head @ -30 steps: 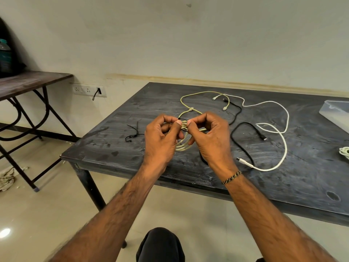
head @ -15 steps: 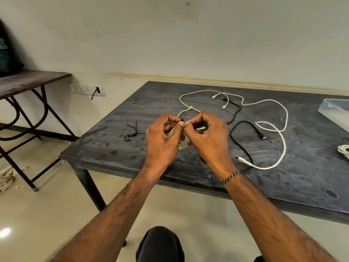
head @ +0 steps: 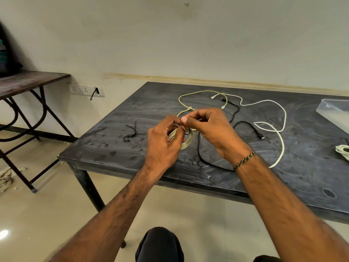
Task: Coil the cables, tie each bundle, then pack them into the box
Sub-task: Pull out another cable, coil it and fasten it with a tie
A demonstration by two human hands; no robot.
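A cream cable coil (head: 187, 141) hangs between both hands above the dark table (head: 117, 148). My left hand (head: 163, 144) grips the coil's left side. My right hand (head: 211, 129) pinches a thin black tie (head: 188, 131) that loops over the coil's top. The cable's loose tail (head: 184, 97) runs back across the table. A black cable (head: 200, 148) and a white cable (head: 281, 140) lie uncoiled to the right. The clear box (head: 334, 114) sits at the far right edge.
Spare black ties (head: 132, 132) lie on the table's left part. A coiled pale cable bundle (head: 342, 151) rests at the right edge. A second table (head: 28, 82) stands to the left, with a wall socket (head: 86, 89) behind.
Both hands have moved slightly apart. The coil now hangs lower and shows more between them, and the black tie is visible over its top.
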